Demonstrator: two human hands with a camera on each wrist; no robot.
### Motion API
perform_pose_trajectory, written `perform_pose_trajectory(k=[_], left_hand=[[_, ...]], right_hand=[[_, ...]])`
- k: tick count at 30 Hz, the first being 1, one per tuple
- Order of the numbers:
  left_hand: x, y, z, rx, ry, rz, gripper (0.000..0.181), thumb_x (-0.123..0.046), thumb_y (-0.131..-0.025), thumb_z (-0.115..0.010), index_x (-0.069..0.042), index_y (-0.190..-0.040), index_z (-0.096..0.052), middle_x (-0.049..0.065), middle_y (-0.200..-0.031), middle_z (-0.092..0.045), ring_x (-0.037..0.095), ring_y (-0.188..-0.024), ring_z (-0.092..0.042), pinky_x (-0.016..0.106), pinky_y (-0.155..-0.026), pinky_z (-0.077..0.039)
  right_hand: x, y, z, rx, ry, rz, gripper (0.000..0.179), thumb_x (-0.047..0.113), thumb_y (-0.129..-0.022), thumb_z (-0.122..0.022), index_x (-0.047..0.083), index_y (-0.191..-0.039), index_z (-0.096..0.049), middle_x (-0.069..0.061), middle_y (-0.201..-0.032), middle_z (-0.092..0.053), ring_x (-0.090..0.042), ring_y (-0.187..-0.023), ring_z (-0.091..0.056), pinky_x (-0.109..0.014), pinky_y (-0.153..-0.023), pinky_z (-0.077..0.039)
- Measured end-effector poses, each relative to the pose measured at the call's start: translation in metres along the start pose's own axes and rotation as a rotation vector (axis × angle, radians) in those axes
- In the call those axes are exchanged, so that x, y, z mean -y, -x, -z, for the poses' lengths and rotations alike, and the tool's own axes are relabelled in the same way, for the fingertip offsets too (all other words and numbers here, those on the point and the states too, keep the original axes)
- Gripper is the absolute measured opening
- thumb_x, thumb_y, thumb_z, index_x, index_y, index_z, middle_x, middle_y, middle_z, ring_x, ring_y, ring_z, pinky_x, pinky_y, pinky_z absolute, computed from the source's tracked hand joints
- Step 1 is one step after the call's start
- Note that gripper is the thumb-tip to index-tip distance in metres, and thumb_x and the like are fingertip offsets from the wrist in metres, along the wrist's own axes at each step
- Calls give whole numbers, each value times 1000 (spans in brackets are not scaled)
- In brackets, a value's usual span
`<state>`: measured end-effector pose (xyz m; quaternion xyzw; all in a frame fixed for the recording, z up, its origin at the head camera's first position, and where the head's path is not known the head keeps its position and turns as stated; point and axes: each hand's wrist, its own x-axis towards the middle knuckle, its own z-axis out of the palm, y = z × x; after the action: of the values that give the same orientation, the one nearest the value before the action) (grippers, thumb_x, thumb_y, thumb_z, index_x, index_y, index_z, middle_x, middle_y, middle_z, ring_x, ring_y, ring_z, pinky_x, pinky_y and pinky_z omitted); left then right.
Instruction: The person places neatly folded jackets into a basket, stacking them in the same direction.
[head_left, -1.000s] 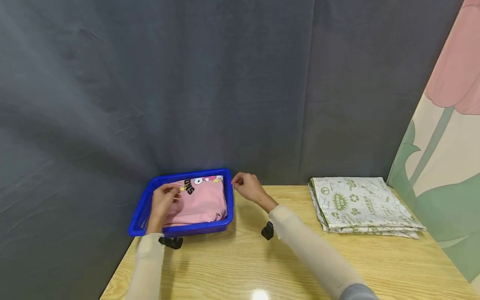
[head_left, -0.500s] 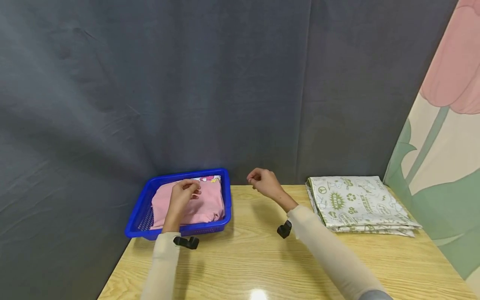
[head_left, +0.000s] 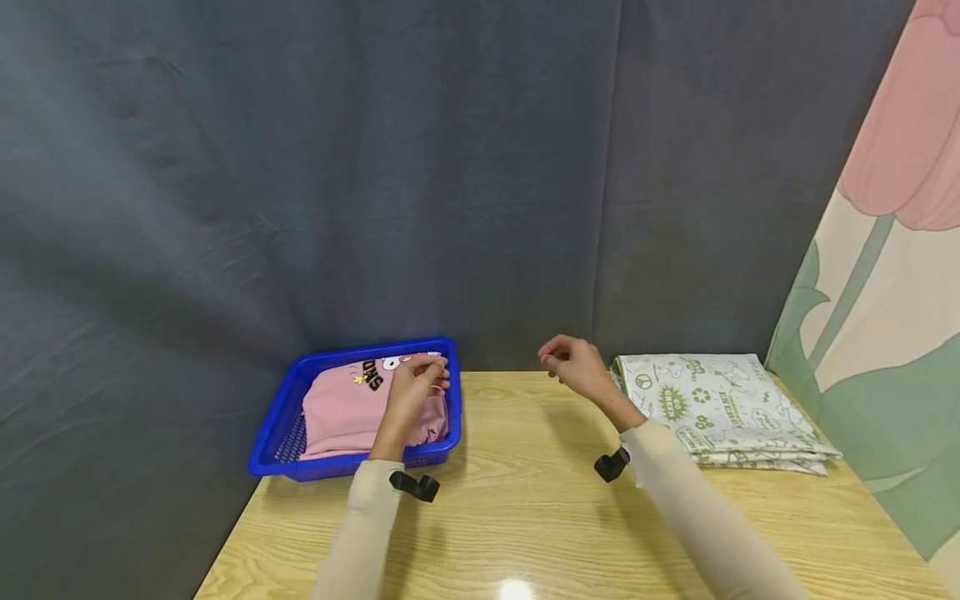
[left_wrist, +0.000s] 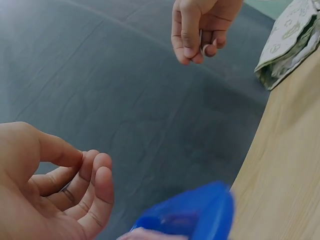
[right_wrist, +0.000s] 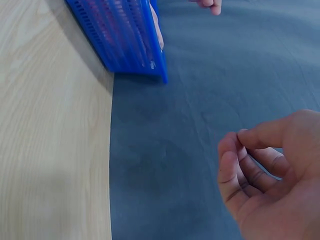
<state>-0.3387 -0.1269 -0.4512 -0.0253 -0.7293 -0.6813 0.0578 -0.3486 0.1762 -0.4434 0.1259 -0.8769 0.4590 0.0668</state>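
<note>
My left hand [head_left: 408, 390] is over the right part of a blue plastic basket [head_left: 322, 468] in the head view, its fingers loosely bent with nothing in them. Folded inside the basket lies a pink garment [head_left: 337, 421] with dark letters and a cartoon print, partly covered by that hand. Farther right, my right hand [head_left: 583, 371] hovers above the table between the basket and a folded white-and-green printed cloth [head_left: 720, 404]. In the right wrist view its thumb and fingertips [right_wrist: 231, 142] meet lightly around nothing.
The light wooden table [head_left: 517, 517] runs up to a dark grey curtain [head_left: 450, 183] at its back and left. A wall with a painted tulip [head_left: 900, 158] borders the right side. Each wrist carries a small black mount [head_left: 611, 465].
Both hands have moved right, the left from the basket's left part to its right part, the right away from the basket's edge toward the folded cloth. Basket and garment stay put.
</note>
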Motion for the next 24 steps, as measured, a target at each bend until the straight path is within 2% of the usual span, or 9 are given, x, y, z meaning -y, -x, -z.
perform_pose_trajectory(k=[4,7,12,14,18,22,24], left_hand=[[0,2,-20,38,-2,4,23,-6,-107,-57,9,-118,-71,13,-92,-73,16,-75,-71,24,-66,-61],[2,4,-35,68,-11,7,22,-7,-108,-57,6,-117,-72,10,-91,-74,19,-77,-73,30,-70,-63],[6,7,-61,126,-15,14,21,-8,-107,-57,4,-118,-71,19,-97,-76,29,-84,-76,43,-79,-65],[9,9,-73,145,-16,2,21,-7,-107,-57,4,-117,-71,22,-99,-76,30,-86,-77,43,-79,-66],[17,15,-96,190,-15,-23,22,-6,-107,-58,8,-119,-69,24,-99,-76,28,-86,-78,35,-75,-66],[26,22,-115,241,-14,-19,24,-6,-107,-58,8,-124,-67,26,-104,-75,31,-91,-79,36,-77,-66],[30,25,-123,264,-21,-16,25,-7,-108,-57,8,-125,-67,26,-105,-75,34,-94,-79,38,-78,-66]], right_hand=[[-12,9,18,-24,9,-11,16,12,-107,-62,4,-114,-73,-17,-97,-74,-14,-77,-68,-28,-65,-56],[-19,15,32,-39,17,-28,17,12,-107,-61,3,-116,-72,-19,-101,-75,-12,-77,-67,-27,-65,-56],[-31,27,57,-67,36,-51,19,12,-108,-61,1,-119,-71,-21,-104,-75,-9,-76,-66,-25,-63,-55],[-36,32,67,-83,40,-62,20,12,-108,-60,-1,-119,-71,-23,-104,-75,-8,-74,-66,-25,-61,-55],[-49,46,88,-121,43,-92,24,13,-109,-58,-4,-122,-69,-24,-107,-74,-5,-74,-66,-25,-61,-56],[-63,58,110,-162,54,-117,27,14,-111,-54,-5,-125,-67,-26,-112,-73,-4,-76,-66,-25,-62,-57],[-71,64,121,-176,71,-126,29,16,-112,-53,-5,-126,-67,-23,-111,-74,-3,-76,-66,-26,-62,-57]])
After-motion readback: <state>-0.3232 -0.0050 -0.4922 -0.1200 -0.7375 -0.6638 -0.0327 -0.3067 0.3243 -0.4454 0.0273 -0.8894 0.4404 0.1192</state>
